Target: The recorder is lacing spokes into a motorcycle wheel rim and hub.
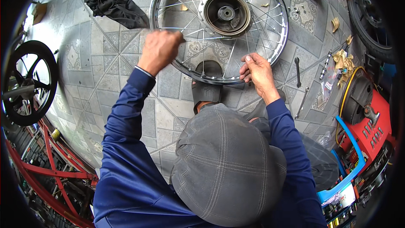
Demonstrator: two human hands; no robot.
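A spoked wheel [283, 29] with a shiny metal rim lies on the floor ahead of me. At its centre sits a round, open hub [211, 17], with spokes running out to the rim. My left hand [161, 50] is a fist above the rim's near left side; whatever it holds is hidden by the fingers. By the near right part of the rim, my right hand [258, 72] has its fingers curled and its thumb close to them. Anything between those fingertips is too small to name. A dark sandal [207, 90] shows at the rim's near edge.
A black cloth [112, 0] lies far left, and a black wheel [31, 82] stands at left. Two wrenches, a dark one [298, 71] and a silver one [302, 103], lie right of the wheel near a red machine [371, 131]. A grey cap [228, 164] blocks the lower middle.
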